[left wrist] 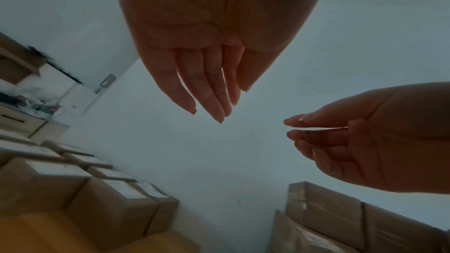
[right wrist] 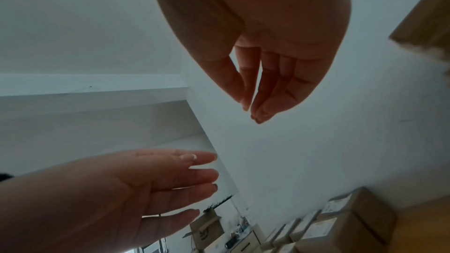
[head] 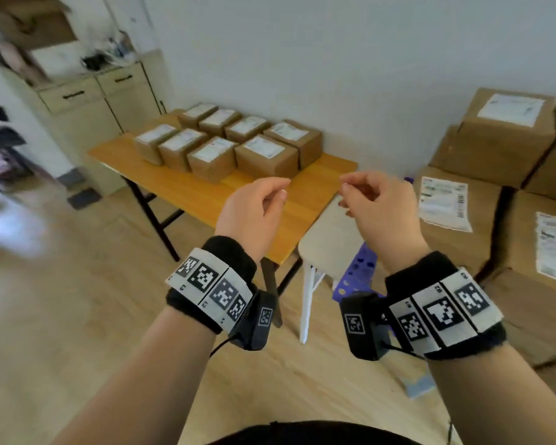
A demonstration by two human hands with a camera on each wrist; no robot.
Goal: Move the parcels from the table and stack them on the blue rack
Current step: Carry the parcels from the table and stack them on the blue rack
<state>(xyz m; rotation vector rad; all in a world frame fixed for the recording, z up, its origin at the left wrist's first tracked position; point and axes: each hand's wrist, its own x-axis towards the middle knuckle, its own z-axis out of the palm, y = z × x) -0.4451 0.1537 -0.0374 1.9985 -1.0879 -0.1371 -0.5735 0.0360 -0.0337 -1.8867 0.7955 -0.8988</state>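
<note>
Head cam: left hand [head: 252, 207] & right hand [head: 377, 207] loosely curled, empty, above table [head: 190, 191] w/ parcels [head: 228, 142].

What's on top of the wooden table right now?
Eight brown parcels with white labels sit on the wooden table, in two rows of four toward its far side. The near part shows bare wood. Both hands hover in front, hiding some of the near edge.

Layout ahead of me: table with parcels, rack and cartons to the right.

Parcels [head: 225, 146] sit in two rows on the table [head: 206, 194], against the wall. A stool [head: 331, 242] stands just right of the table, the rack [head: 360, 271] behind it, stacked cartons [head: 495, 162] further right, a cabinet [head: 87, 104] behind-left.
</note>
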